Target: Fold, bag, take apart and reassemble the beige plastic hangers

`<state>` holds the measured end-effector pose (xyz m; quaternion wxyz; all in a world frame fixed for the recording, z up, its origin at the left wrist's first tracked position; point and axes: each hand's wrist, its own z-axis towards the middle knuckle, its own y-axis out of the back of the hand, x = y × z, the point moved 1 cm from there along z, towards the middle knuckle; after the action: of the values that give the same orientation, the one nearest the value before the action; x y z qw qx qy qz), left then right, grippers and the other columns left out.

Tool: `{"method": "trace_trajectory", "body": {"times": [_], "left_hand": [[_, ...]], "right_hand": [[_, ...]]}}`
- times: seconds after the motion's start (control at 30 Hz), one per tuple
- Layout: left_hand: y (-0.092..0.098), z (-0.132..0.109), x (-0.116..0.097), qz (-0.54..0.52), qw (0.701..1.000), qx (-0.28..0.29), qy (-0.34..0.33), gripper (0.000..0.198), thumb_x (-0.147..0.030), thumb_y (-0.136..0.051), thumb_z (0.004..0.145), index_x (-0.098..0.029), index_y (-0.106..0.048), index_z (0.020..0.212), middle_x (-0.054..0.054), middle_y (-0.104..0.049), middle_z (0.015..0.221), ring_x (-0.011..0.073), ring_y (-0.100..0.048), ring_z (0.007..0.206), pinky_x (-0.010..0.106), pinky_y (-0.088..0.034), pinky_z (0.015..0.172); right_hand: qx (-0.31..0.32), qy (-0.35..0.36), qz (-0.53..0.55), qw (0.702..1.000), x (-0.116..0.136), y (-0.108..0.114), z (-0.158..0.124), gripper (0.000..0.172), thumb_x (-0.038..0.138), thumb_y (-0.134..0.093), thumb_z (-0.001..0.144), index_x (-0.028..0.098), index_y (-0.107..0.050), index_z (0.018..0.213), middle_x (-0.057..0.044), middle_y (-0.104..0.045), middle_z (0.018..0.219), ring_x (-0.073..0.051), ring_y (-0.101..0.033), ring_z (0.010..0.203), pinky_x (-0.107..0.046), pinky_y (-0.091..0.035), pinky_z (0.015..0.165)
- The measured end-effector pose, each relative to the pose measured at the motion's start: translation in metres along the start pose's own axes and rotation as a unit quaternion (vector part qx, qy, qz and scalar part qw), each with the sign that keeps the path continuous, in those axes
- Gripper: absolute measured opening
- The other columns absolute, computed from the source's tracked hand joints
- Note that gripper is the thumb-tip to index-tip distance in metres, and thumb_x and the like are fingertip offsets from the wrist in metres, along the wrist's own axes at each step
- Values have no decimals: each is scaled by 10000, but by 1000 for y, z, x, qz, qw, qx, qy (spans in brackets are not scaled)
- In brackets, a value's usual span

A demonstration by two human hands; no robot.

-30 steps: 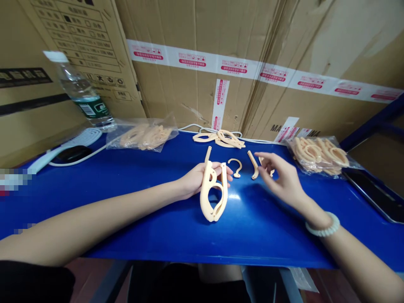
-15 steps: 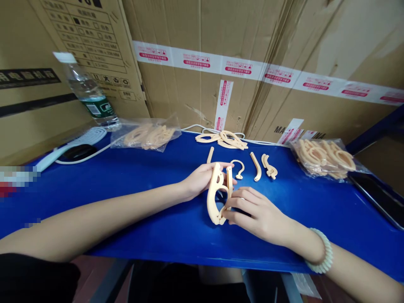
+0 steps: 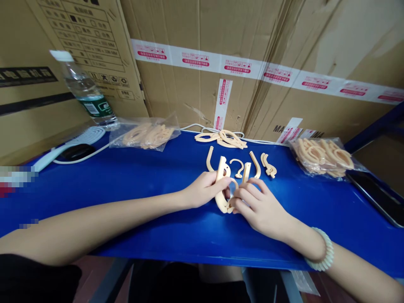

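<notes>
Over the front middle of the blue table, both hands hold a beige plastic folding hanger (image 3: 220, 201). My left hand (image 3: 200, 190) is closed around its left side, thumb across the front. My right hand (image 3: 263, 208) pinches the straight arm (image 3: 247, 170) on the other side, its fingers near the hanger's lower joint. Fingers partly hide that joint. Just beyond the hands lie loose beige parts: a curved arm (image 3: 209, 159), a question-mark hook (image 3: 241, 170), another curved arm (image 3: 256, 164) and a small wavy piece (image 3: 268, 165).
Farther back lie more beige hanger pieces (image 3: 232, 139). Clear bags of hangers sit at left (image 3: 148, 135) and right (image 3: 325, 155). A water bottle (image 3: 93, 103), hairbrush (image 3: 72, 145) and black phone (image 3: 378, 198) lie around. Cardboard boxes (image 3: 176, 92) wall the back.
The hanger has moved slightly right and away from me. Its right arm has swung outward, widening the gap. My left thumb now lies across the front of the hanger.
</notes>
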<state>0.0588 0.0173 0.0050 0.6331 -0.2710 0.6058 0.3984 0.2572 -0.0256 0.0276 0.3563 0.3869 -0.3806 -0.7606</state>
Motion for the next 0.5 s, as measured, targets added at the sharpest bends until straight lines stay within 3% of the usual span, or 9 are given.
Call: {"method": "trace_trajectory", "body": {"times": [0.2,0.3,0.5], "left_hand": [[3,3,2,-48,999,-24,-1,552,-603,-547,940,-116,-639,696,53,-649,616,126,-602,529,222,-491,546],[2,4,3,-82,996,-34,10,535,-600,-600,913,-103,-657,723,73,-682,664,139,-647,566,229,-536,572],[2,6,6,-118,992,-40,20,494,-569,-652,893,-93,-682,766,90,-713,725,165,-690,624,267,-597,619]], "right_hand": [[47,-77,-24,996,-9,-5,-4,295,129,-368,1047,146,-618,892,-108,-628,884,-262,-551,866,-458,-389,980],[64,-105,-32,992,-12,-6,-5,287,97,-348,1033,159,-599,909,-110,-638,909,-254,-550,839,-439,-368,958],[94,-116,-1,989,-14,-6,-8,285,23,-363,947,186,-584,875,-57,-590,773,-244,-495,740,-408,-343,859]]}}
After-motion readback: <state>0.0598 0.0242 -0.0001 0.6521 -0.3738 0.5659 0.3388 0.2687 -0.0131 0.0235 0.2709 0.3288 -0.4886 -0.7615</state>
